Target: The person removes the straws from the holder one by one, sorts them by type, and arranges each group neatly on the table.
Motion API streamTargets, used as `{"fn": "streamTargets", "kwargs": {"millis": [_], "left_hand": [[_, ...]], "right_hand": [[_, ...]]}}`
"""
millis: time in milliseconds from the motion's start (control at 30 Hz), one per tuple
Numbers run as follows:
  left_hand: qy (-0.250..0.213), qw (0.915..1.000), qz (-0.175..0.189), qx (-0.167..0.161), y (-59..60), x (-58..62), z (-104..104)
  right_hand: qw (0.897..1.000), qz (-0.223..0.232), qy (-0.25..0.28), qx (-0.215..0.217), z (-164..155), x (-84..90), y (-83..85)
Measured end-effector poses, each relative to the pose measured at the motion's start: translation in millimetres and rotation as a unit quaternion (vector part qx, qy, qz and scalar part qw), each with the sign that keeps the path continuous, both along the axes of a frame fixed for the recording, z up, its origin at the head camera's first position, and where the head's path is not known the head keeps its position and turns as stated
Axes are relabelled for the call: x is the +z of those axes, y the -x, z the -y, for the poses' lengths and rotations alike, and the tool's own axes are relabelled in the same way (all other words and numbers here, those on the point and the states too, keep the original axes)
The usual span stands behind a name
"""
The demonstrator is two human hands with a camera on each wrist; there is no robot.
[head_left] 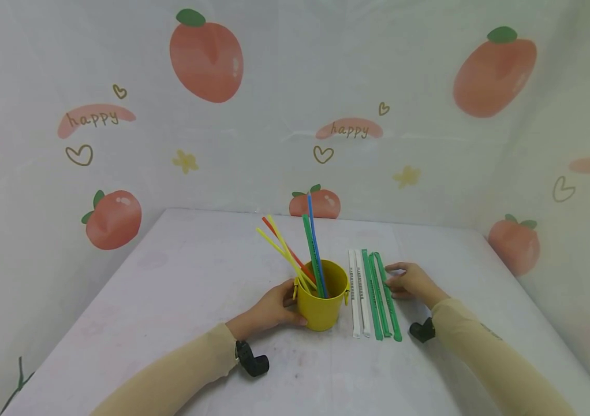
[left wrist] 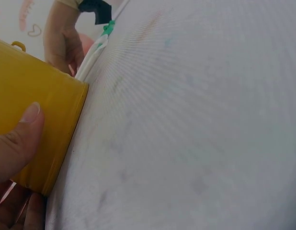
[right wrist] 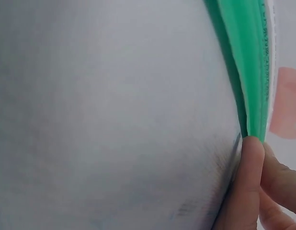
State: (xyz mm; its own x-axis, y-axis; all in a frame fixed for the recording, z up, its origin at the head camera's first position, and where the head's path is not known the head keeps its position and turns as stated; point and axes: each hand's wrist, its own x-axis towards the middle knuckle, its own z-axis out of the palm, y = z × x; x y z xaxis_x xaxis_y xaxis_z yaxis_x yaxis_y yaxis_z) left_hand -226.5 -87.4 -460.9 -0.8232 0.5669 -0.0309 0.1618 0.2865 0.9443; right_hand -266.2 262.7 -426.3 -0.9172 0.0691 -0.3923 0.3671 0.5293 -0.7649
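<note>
A small yellow bucket [head_left: 321,312] stands upright on the table, with straws in red, yellow, green and blue [head_left: 312,225] leaning out of it. My left hand [head_left: 273,306] grips its left side; the left wrist view shows the thumb [left wrist: 23,139] on the wall and other fingers low around the base. To the right of the bucket lie white-wrapped straws [head_left: 353,294] and green-wrapped straws [head_left: 373,297], side by side. My right hand [head_left: 411,283] is at the rightmost green-wrapped straw [right wrist: 251,72], pinching it between thumb and finger; the contact is partly hidden.
A white cloth covers the table [head_left: 196,260] and rises as a backdrop [head_left: 274,69] printed with fruit, hearts and "happy". Black wrist cameras are strapped to both sleeves, the left one [head_left: 252,361] close to the tabletop. The straw row sits close beside the bucket.
</note>
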Motion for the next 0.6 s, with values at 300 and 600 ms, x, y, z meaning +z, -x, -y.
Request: {"fn": "streamTargets", "kwargs": {"millis": [300,600], "left_hand": [[0.006,0.9999,0.007,0.004,-0.1,-0.1,-1],[0.004,1.0000,0.004,0.004,0.1,-0.2,-1]], "right_hand": [[0.999,-0.037,-0.034,0.003,6,13.6,4.7],[0.982,-0.156,0.081,0.065,41,55.6,5.3]]}}
